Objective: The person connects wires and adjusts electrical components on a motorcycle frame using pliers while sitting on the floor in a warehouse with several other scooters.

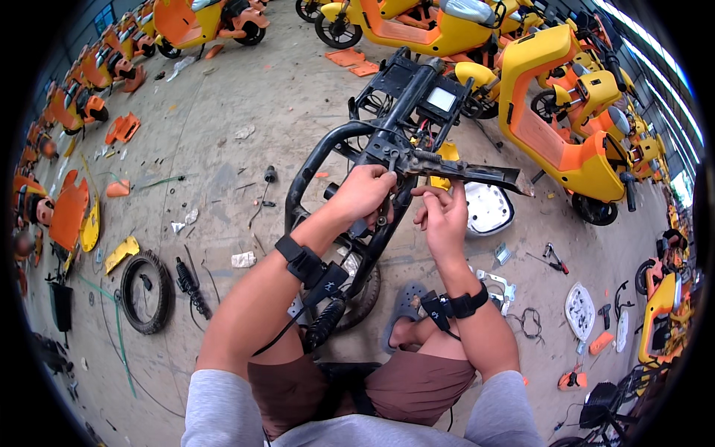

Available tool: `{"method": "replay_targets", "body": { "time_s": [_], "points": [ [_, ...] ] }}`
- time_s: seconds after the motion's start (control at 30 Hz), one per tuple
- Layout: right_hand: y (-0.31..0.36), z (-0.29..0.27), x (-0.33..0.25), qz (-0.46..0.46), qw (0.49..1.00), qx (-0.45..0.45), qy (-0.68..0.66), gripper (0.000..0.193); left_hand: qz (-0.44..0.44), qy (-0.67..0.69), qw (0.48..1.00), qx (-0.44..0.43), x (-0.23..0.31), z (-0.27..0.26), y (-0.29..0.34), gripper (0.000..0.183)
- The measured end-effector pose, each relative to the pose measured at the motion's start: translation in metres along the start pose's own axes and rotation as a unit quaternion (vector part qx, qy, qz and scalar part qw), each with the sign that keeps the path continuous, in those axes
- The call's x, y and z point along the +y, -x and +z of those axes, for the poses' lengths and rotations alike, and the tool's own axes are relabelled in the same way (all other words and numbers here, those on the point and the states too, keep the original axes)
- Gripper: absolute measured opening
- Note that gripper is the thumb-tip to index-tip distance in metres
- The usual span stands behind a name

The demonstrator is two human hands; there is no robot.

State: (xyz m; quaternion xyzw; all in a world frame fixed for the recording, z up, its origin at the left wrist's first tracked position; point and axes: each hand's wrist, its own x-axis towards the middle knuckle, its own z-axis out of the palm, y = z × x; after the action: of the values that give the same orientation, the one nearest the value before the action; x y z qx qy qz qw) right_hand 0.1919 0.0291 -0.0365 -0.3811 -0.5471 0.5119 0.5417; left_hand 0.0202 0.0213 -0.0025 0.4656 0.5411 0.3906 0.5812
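A black scooter frame (298, 179) lies in front of me on the floor. Across it sticks out a long, dirty dark metal stand arm (484, 173) with a spring (426, 156) beside its pivot. My left hand (363, 192) is closed on what looks like a small wrench (383, 220), whose ring end shows under the fingers; its upper end is at the pivot. Just below the stand arm is my right hand (444, 217), its fingers loosely bent and apart, the index fingertip reaching the arm's lower edge. Nothing shows gripped in it.
Behind the frame stand yellow-and-orange scooters (551, 127). A loose tire (145, 292) and a shock absorber (191, 287) lie at left. To the right are a white cover (488, 209), pliers (553, 258) and a pale oval panel (579, 312). My sandalled foot (406, 313) is close below.
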Motion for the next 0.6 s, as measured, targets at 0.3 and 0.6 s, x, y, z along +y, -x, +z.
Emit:
{"method": "replay_targets", "body": {
  "time_s": [0.3, 0.6],
  "points": [
    [-0.002, 0.009, 0.001, 0.010, 1.000, -0.007, 0.001, 0.050, 0.006, 0.015, 1.000, -0.016, -0.007, 0.005, 0.003, 0.032],
    [0.002, 0.004, -0.001, 0.009, 1.000, -0.012, 0.012, 0.050, 0.125, -0.288, 0.945, 0.096, -0.015, -0.053, -0.009, 0.036]
  ]
}}
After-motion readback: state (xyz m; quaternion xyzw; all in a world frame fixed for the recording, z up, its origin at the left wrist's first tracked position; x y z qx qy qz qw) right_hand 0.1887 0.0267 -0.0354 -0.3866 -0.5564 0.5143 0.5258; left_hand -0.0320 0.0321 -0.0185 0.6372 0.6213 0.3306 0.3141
